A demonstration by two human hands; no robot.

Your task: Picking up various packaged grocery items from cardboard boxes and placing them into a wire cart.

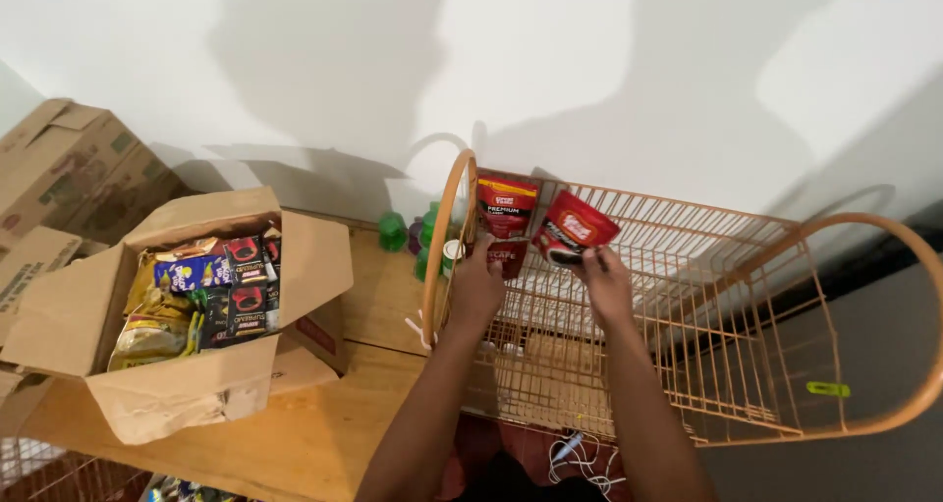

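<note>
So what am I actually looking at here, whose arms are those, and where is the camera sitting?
There is no machine here: the arms belong to a person, and the single camera is worn on that person's head, looking down at the hands. The left hand has its grip on a red pouch standing upright at the end of an orange wire rack. The right hand holds a second red pouch, tilted, beside the first. The rack rests partly on a wooden table. To the left on the table sits an open cardboard box full of colourful packets. Some green bottles stand by the white wall, and more cardboard boxes are stacked at the far left.
</note>
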